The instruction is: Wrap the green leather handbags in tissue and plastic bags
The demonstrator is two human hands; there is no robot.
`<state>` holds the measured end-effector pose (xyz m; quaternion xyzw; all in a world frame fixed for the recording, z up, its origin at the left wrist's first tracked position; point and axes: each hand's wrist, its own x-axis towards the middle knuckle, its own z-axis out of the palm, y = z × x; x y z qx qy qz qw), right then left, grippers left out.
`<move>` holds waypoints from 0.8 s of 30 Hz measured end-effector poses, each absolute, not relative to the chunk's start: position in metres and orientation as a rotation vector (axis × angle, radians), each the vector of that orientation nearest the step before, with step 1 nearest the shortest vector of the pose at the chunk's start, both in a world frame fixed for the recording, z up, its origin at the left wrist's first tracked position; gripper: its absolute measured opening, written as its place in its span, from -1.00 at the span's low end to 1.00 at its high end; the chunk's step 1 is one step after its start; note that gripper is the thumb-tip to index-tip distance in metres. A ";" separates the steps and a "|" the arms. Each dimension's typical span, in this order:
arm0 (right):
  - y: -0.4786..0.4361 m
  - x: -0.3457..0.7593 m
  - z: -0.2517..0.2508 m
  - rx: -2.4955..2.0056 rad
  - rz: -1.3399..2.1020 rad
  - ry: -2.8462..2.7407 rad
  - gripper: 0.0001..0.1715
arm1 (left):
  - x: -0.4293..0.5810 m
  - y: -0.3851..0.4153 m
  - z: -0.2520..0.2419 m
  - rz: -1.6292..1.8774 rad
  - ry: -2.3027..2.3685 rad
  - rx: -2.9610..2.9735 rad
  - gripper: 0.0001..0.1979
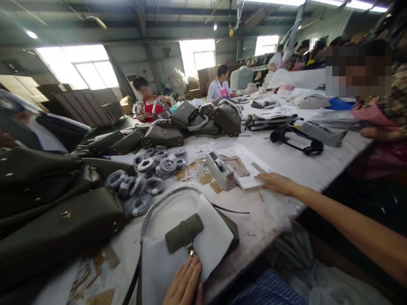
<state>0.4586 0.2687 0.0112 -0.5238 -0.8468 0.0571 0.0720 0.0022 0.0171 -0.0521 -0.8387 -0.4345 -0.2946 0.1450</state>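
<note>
A dark olive handbag (233, 231) lies on the table right before me, with a white sheet (216, 220) spread over it. On the sheet rests an olive flap tab (184, 233) with a gold-coloured clasp (191, 250). My left hand (184, 281) lies flat there, fingers stretched out, fingertips just below the clasp. Farther off, my right hand (278, 183) reaches out with extended fingers touching the edge of a stack of white sheets (251, 182). A grey tape dispenser (221, 171) stands left of that stack. The bag's handle (149, 216), wrapped in film, arches behind the sheet.
Wrapped coiled straps (154, 169) and tan paper scraps (203, 173) lie mid-table. Finished-looking olive bags are heaped at left (57, 224) and behind (187, 123). A black frame-like item (299, 142) and another dispenser (324, 133) sit at right. Several people work around the table.
</note>
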 end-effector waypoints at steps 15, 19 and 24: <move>0.103 0.197 0.083 -0.459 0.050 -2.661 -0.50 | 0.020 -0.003 -0.018 -0.898 -1.672 -2.564 -0.62; 0.102 0.178 0.029 -0.560 0.075 -2.842 -0.52 | 0.022 -0.007 -0.019 -0.903 -1.796 -2.551 -0.74; 0.126 0.190 0.023 -0.514 -0.031 -2.933 -0.45 | 0.021 -0.007 -0.017 -0.924 -1.769 -2.561 -0.68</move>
